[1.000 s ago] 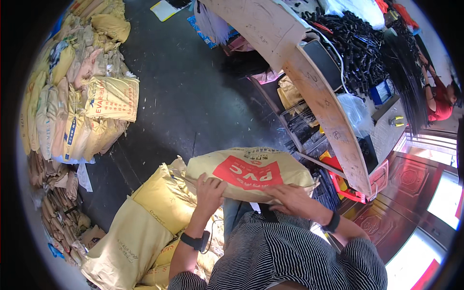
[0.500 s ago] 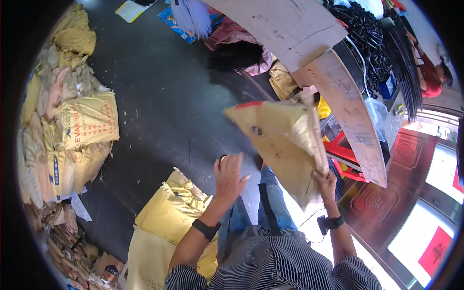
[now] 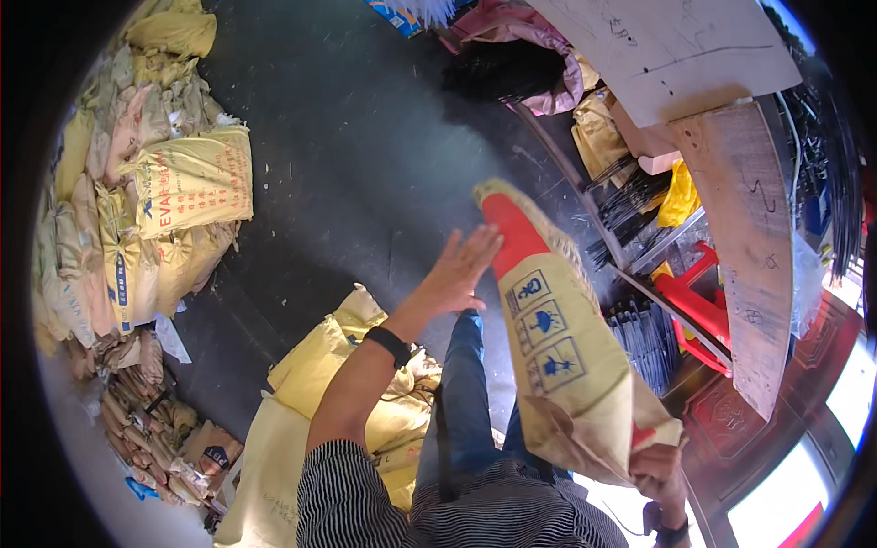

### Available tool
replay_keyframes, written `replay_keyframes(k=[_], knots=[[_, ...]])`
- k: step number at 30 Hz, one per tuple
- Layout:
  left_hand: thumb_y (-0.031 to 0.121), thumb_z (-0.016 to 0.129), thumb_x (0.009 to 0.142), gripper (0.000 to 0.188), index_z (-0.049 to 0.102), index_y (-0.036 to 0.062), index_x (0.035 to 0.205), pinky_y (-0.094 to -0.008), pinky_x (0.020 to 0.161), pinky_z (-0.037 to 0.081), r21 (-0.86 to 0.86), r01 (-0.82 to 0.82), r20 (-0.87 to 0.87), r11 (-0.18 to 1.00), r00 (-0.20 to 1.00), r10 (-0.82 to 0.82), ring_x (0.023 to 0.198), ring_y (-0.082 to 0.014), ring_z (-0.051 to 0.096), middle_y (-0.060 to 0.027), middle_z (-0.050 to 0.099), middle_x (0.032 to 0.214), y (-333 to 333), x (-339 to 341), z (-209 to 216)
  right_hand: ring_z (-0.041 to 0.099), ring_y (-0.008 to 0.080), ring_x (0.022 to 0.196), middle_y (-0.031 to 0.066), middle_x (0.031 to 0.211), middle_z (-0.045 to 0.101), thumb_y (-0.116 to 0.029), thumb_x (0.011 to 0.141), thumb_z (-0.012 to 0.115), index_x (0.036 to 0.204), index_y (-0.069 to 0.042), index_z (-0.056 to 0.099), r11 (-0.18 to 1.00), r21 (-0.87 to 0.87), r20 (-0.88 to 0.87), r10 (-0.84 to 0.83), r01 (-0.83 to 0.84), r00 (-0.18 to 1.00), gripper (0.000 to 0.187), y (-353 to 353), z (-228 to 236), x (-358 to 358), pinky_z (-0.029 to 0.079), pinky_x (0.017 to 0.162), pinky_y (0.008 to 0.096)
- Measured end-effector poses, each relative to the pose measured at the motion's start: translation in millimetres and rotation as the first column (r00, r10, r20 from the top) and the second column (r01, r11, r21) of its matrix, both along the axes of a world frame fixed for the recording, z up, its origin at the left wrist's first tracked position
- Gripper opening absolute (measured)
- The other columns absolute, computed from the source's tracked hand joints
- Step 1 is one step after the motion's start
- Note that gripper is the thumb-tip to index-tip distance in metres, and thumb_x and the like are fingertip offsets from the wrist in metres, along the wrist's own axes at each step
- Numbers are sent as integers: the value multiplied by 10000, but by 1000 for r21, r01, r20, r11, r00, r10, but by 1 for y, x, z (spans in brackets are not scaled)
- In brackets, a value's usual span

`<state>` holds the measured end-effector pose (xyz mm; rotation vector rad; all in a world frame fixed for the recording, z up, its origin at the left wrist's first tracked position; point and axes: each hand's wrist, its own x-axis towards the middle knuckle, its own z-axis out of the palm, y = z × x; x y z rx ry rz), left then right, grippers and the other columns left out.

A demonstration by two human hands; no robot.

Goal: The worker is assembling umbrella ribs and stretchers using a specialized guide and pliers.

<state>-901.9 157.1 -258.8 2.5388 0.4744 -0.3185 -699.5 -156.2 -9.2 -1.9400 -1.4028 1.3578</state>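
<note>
I am swinging the sack (image 3: 566, 356) up from flat to my 2 o'clock, right hand (image 3: 660, 468) gripping its corner; left hand (image 3: 461, 269) has let go, fingers spread wide.

Place: a storeroom or workshop where I stand.
Signs: stacked sacks (image 3: 174, 196), dark floor (image 3: 347, 164), wooden boards (image 3: 749, 256).

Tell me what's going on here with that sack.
A person is handling a yellow sack with a red band and blue pictograms. The right hand grips its lower end and holds it up at a slant, clear of the floor. The left hand is open, fingers spread, just beside the sack's upper part. A pile of flat yellow sacks lies by the person's legs, and more filled sacks are stacked on the left of the dark floor.
</note>
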Motion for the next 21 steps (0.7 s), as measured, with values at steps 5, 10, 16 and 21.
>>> replay_keyframes(k=[5, 10, 16, 21], knots=[[330, 685, 659, 706, 385, 91, 1252, -420, 881, 397, -902, -269, -171, 338, 941, 291, 1072, -292, 484, -175, 468, 1192, -76, -59, -115, 525, 219, 534, 49, 612, 550, -29, 512, 574, 642, -70, 548, 998, 14, 33, -63, 63, 997, 139, 1, 21, 32, 400, 510, 310], [441, 560, 714, 590, 437, 171, 1224, -423, 923, 319, -839, -237, -298, 489, 953, -48, 1119, -321, 412, -145, 483, 1161, -175, -104, -41, 517, 292, 716, 125, 736, 513, -198, 648, 655, 876, -36, 571, 998, 67, 670, -46, 1, 741, 292, 21, -34, 52, 422, 711, 410], [415, 507, 817, 541, 420, 97, 1245, -389, 1020, 186, -850, -425, -433, 311, 900, 47, 1240, -281, 281, -184, 432, 1244, -230, -164, -5, 474, 241, 1016, 102, 1033, 528, -227, 658, 665, 1119, -73, 487, 989, 143, 472, -47, -23, 881, 518, 117, -245, 55, 252, 970, 440], [327, 487, 869, 335, 563, 27, 743, -261, 548, 385, -425, -905, -872, -1, 409, 270, 585, -73, 488, 7, 529, 611, -213, -155, 23, 461, 225, 1082, 102, 1097, 537, -455, 608, 675, 1165, -90, 485, 945, -326, 468, 191, -32, 863, 692, 32, -463, -15, 319, 907, 448]])
